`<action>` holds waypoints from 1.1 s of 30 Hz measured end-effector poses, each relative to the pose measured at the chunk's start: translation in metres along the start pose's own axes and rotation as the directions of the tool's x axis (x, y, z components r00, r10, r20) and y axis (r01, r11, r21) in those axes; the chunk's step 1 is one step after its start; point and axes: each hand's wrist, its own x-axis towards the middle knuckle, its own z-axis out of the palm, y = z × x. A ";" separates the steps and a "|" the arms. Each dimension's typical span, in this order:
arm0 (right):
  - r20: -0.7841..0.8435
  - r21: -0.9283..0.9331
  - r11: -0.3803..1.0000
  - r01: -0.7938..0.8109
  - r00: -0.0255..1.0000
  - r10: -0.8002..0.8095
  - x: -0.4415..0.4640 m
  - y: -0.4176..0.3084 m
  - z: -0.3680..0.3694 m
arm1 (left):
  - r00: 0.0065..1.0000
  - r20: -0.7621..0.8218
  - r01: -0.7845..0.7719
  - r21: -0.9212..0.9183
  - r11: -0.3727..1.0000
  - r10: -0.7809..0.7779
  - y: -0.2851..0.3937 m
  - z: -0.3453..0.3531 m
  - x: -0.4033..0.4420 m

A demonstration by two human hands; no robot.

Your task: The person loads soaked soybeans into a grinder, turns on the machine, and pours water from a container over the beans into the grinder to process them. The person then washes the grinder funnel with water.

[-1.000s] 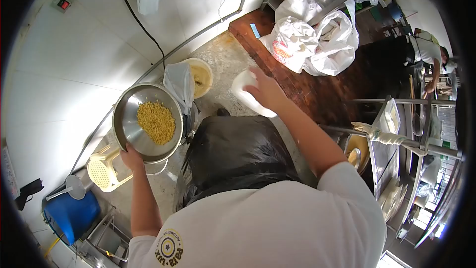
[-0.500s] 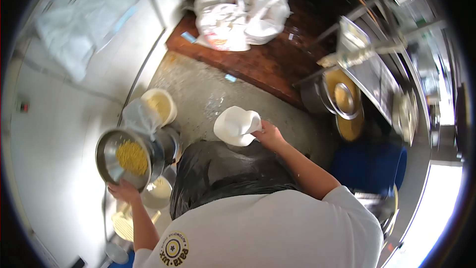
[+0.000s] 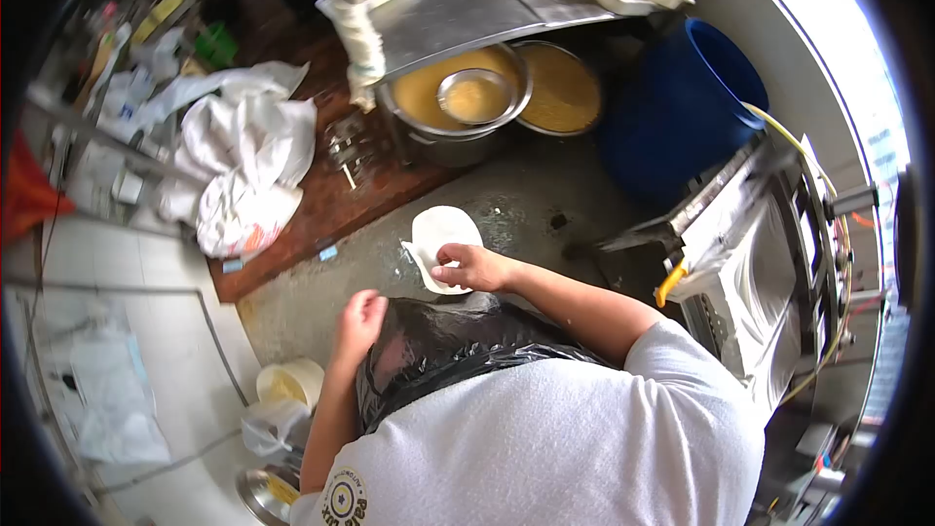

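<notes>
My right hand (image 3: 469,268) is closed around a white plastic scoop (image 3: 450,224) with a wide curved mouth, held over the floor in front of me. Loosely curled, my left hand (image 3: 360,323) shows nothing in its fingers and hovers by the edge of my black plastic apron (image 3: 458,341). At the lower left, a metal funnel-shaped bowl (image 3: 255,497) with yellow grain is partly hidden by my arm. Above it stands a white bucket (image 3: 304,380) with yellowish contents and a clear plastic bag (image 3: 268,426).
A large pot (image 3: 429,73) of yellowish liquid holds a metal bowl (image 3: 477,97); beside it is a container of yellow grain (image 3: 560,88). A blue barrel (image 3: 672,117), metal table (image 3: 467,0) and plastic-covered equipment (image 3: 750,273) stand right. White sacks (image 3: 243,146) lie on a reddish-brown platform (image 3: 341,185).
My view has turned right, toward the pots and barrel. My left hand has let go of the metal bowl's rim and moved in front of me. My right hand still holds the scoop.
</notes>
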 end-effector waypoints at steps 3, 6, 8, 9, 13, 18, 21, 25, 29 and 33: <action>-0.016 -0.007 0.996 0.089 0.996 -0.089 -0.007 -0.002 -0.051 | 0.937 0.325 -0.126 -0.026 0.992 0.127 0.096 0.048 0.064; 0.009 0.079 0.979 0.189 0.982 -0.190 -0.001 -0.005 -0.088 | 0.921 0.362 -0.134 -0.048 0.990 0.142 0.160 0.086 0.108; -0.016 0.140 0.960 0.243 0.970 -0.243 -0.001 -0.007 -0.114 | 0.937 0.293 -0.141 -0.185 0.973 0.191 0.161 0.110 0.136; -0.031 0.188 0.935 0.299 0.954 -0.299 0.000 -0.007 -0.127 | 0.930 0.313 -0.139 -0.184 0.973 0.192 0.170 0.112 0.149; -0.291 0.459 0.880 0.125 0.956 0.017 0.045 0.029 -0.185 | 0.936 0.114 -0.339 0.031 0.940 0.333 0.191 0.108 0.221; -0.547 -0.149 0.893 -0.424 0.788 0.283 0.123 0.117 -0.294 | 0.825 -0.158 -0.542 0.052 0.839 0.543 0.236 0.087 0.359; -0.508 -0.251 0.805 -0.538 0.781 0.363 0.179 0.175 -0.340 | 0.749 -0.270 -0.598 0.117 0.793 0.605 0.266 0.070 0.446; -0.602 -0.120 0.815 -0.566 0.695 0.394 0.248 0.177 -0.384 | 0.906 -0.194 -0.374 0.054 0.926 0.377 0.292 0.057 0.550; -0.671 -0.006 0.855 -0.519 0.636 0.382 0.317 0.193 -0.411 | 0.961 -0.180 -0.209 0.017 0.978 0.209 0.281 0.060 0.590; -0.638 0.203 0.806 -0.555 0.550 0.540 0.358 0.205 -0.428 | 0.914 -0.334 -0.239 0.011 0.971 0.229 0.240 0.070 0.553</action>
